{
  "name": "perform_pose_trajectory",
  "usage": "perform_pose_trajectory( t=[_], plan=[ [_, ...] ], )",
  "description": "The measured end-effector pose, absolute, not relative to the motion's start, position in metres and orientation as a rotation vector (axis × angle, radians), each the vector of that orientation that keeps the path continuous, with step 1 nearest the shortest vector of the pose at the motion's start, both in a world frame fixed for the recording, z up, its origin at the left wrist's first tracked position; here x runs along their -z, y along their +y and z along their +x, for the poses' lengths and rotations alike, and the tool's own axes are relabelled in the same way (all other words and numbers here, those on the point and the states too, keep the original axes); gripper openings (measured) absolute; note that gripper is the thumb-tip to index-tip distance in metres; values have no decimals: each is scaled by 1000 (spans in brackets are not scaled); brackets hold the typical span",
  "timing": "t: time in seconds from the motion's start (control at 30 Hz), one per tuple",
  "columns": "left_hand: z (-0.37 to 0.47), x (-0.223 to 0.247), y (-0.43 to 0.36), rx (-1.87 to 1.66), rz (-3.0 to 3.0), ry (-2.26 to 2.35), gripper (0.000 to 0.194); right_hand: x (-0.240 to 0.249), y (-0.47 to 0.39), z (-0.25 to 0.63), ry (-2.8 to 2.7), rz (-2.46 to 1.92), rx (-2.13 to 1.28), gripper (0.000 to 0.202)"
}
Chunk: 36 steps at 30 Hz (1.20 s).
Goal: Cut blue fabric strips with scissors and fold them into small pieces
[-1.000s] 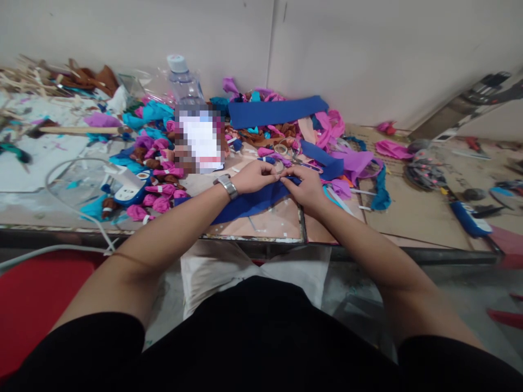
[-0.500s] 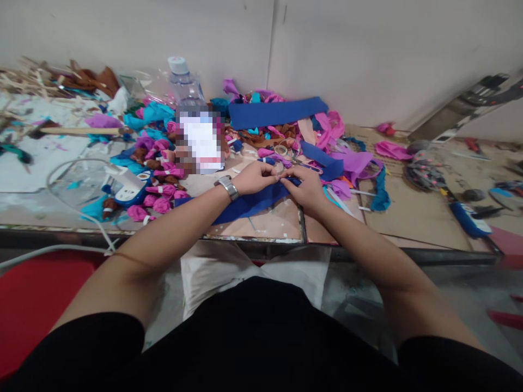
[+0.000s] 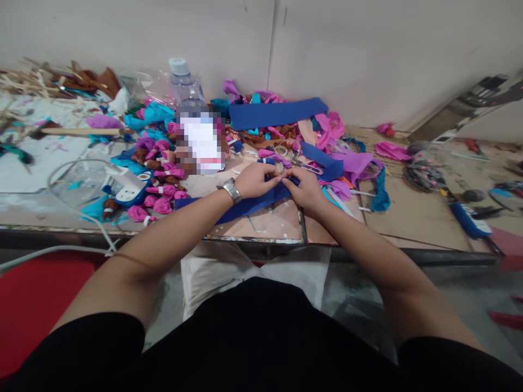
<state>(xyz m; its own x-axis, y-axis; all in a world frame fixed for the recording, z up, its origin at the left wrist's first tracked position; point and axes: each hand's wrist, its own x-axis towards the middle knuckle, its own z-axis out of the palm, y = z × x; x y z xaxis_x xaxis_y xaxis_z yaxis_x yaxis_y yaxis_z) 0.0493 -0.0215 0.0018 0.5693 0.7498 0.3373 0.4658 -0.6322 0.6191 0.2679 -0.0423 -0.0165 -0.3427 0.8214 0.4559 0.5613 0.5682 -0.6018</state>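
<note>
My left hand (image 3: 257, 181), with a metal-banded watch (image 3: 231, 190) on its wrist, is closed in a pinch. Its fingertips meet those of my right hand (image 3: 305, 188), which is also pinched. Both are at the far right end of a long dark blue strip (image 3: 241, 209), paper or cloth, lying slantwise on the table. The fingers cover the gripped end. A small round beige piece (image 3: 280, 168) shows just beyond the fingertips. Scissors (image 3: 308, 166) with pink handles lie behind my right hand, beside a folded blue piece (image 3: 321, 159).
Left of my hands are bundled pink and brown pieces (image 3: 162, 204), a blue-and-white power strip (image 3: 133, 189) and a hammer (image 3: 81, 131). Behind stand a bottle (image 3: 186, 87) and a lit, blurred screen (image 3: 203, 141). Purple scraps (image 3: 359, 166) and cardboard (image 3: 412, 212) lie to the right.
My left hand and wrist have shifted slightly right and down, and the watch has turned a little. My fingertips stay pressed together at the strip's end.
</note>
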Motion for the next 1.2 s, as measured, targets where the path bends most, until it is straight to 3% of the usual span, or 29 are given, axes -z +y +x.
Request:
perform_pose_trajectory(
  t=[1.2],
  plan=[
    [49, 2, -22, -695, 2623, 1018, 31, 12, -43, 267, -2258, -1185, -555, 13]
  ],
)
